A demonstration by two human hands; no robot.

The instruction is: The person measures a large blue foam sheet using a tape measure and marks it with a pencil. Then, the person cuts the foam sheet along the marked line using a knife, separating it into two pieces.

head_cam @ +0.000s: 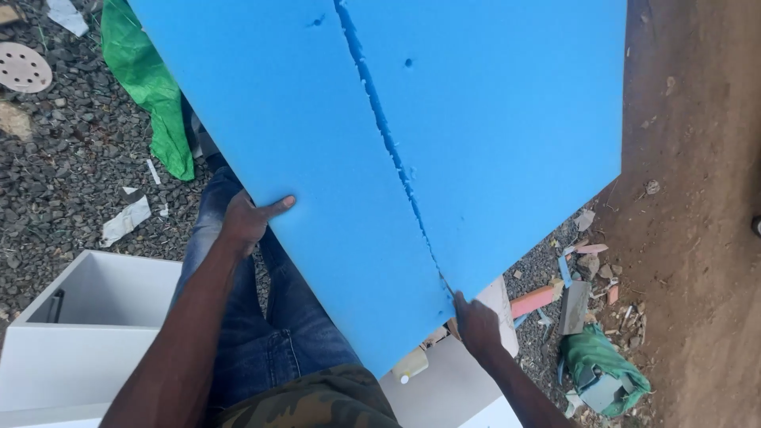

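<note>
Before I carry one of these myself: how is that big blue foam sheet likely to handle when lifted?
The blue foam sheet probably feels light: the left hand and right hand hold it by the edges alone. It seems fairly stiff, staying flat. It is likely fragile, since a ragged cut runs through it.

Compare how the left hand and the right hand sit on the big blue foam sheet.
The left hand grips the blue foam sheet's long side edge, thumb on top; the right hand sits at its near bottom edge, where the ragged cut line ends. The left hand is farther from the body. Both are bare and touch the sheet.
</note>
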